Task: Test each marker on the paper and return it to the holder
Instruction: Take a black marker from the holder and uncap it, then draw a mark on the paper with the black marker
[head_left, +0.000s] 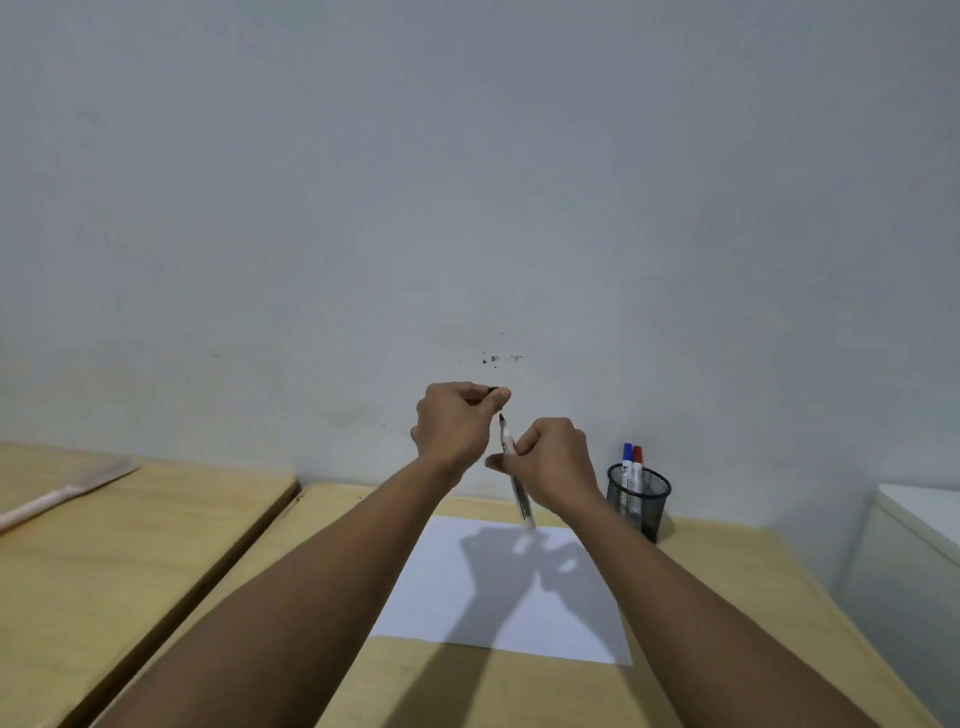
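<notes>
My right hand (553, 467) grips a white marker (521, 501) by its upper barrel, its bare black tip pointing up and its tail hanging down over the far edge of the white paper (467, 592). Just above and left of the tip, my left hand (457, 423) pinches a small black cap (492, 389) between thumb and fingers. The cap is off the marker, a short gap apart. A black mesh holder (640, 501) stands right of my right hand, with a blue-capped marker (627, 457) and a red-capped marker (638, 460) upright in it.
The paper lies on a light wooden table (727, 597) against a pale wall. A second wooden table (130, 545) adjoins on the left, with a flat pale object (67, 493) on it. A white cabinet (919, 545) stands at the right.
</notes>
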